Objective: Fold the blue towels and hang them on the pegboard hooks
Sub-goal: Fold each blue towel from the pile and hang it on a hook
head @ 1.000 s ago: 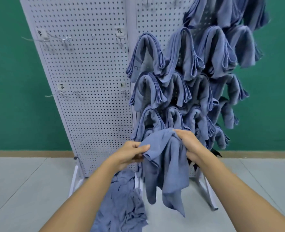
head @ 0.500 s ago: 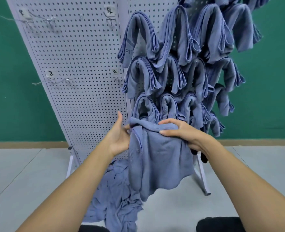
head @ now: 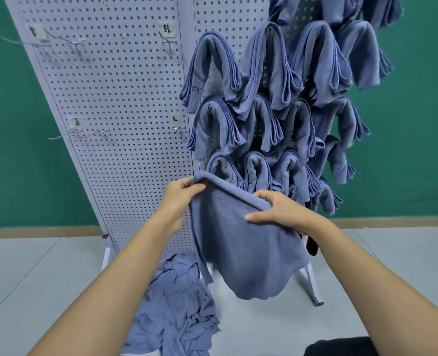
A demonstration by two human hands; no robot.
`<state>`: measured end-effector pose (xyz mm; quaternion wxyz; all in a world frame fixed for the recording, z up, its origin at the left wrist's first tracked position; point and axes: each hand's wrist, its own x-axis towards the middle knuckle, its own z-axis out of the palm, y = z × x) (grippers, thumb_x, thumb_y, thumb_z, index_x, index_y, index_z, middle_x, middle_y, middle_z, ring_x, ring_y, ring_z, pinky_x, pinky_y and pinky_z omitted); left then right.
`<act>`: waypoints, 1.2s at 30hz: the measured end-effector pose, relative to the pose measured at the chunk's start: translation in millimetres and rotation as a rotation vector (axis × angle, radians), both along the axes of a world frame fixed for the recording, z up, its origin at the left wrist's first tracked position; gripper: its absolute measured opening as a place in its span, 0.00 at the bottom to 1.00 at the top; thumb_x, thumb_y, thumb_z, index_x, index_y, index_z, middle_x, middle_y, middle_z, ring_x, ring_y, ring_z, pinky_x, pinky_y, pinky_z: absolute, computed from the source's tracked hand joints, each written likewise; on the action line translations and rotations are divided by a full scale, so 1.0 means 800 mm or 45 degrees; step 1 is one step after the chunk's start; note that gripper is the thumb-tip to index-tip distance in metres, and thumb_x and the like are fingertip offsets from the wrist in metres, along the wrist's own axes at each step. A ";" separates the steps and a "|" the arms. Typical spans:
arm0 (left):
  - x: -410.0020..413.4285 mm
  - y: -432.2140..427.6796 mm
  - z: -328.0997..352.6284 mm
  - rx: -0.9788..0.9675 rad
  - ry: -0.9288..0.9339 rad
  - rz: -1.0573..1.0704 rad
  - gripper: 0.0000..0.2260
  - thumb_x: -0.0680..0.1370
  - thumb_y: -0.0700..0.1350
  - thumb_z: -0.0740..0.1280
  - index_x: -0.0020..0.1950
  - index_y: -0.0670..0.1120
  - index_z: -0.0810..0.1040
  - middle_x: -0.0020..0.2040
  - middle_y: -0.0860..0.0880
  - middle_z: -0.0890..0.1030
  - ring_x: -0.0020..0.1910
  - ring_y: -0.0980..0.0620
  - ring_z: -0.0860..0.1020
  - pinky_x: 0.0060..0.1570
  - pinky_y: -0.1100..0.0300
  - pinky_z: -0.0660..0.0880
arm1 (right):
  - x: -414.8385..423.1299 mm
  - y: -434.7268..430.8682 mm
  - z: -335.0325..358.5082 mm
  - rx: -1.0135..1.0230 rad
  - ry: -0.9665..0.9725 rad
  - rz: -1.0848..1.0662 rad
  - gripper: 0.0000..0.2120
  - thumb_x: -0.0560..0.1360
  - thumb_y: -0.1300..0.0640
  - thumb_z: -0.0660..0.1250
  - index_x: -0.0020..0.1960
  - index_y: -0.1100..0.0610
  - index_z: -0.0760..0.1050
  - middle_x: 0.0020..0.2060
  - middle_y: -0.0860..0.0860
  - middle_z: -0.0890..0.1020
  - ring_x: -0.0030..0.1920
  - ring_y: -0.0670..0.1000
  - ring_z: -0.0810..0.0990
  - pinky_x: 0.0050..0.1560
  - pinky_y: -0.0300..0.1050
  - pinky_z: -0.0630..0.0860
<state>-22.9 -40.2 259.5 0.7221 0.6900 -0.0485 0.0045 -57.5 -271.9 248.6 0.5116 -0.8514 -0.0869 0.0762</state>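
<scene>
- Green wall point(head: 32, 150) and grey floor point(head: 32, 278) frame a white pegboard point(head: 125, 98).
- Left hand point(head: 179, 199) is raised and pinches the towel point(head: 238, 240) at its upper left corner, thumb against fingers.
- Right hand point(head: 282, 211) grips the folded top edge, fingers curled over it and thumb in front.
- One towel hangs between both hands, before the pegboard's lower rows and above the floor.
- Hung towels point(head: 264, 73) overlap, the top row cut off; at least a dozen bundles.
- One crumpled pile point(head: 176, 304) lies at the pegboard's foot.
- Four labels point(head: 167, 29) show, their writing unreadable.
</scene>
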 end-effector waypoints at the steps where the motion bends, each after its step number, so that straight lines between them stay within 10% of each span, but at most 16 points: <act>1: 0.002 0.001 0.008 -0.009 -0.043 -0.013 0.09 0.78 0.35 0.64 0.44 0.46 0.81 0.37 0.53 0.84 0.40 0.56 0.80 0.44 0.64 0.75 | 0.003 -0.007 0.000 -0.120 -0.042 -0.021 0.12 0.70 0.54 0.76 0.48 0.56 0.75 0.39 0.48 0.79 0.38 0.46 0.78 0.39 0.36 0.73; 13: 0.033 0.051 0.116 0.032 -0.254 0.152 0.05 0.77 0.39 0.67 0.45 0.48 0.80 0.42 0.52 0.81 0.41 0.56 0.77 0.40 0.66 0.73 | 0.025 -0.085 0.088 -0.402 -0.469 -0.327 0.15 0.73 0.54 0.72 0.32 0.61 0.75 0.27 0.55 0.72 0.30 0.44 0.65 0.34 0.39 0.62; 20: 0.027 0.074 0.149 0.197 -0.314 0.142 0.09 0.77 0.34 0.66 0.47 0.48 0.79 0.41 0.53 0.82 0.41 0.57 0.78 0.41 0.64 0.77 | 0.023 -0.090 0.169 -0.592 -0.609 -0.314 0.07 0.72 0.63 0.72 0.51 0.59 0.82 0.42 0.56 0.84 0.44 0.52 0.78 0.50 0.48 0.75; 36: 0.008 0.074 0.094 0.548 -0.223 0.390 0.09 0.69 0.39 0.76 0.34 0.39 0.78 0.29 0.45 0.78 0.29 0.51 0.75 0.33 0.60 0.76 | -0.009 -0.084 0.126 -0.620 -0.590 -0.786 0.11 0.74 0.51 0.70 0.38 0.57 0.80 0.25 0.50 0.75 0.30 0.53 0.74 0.31 0.43 0.71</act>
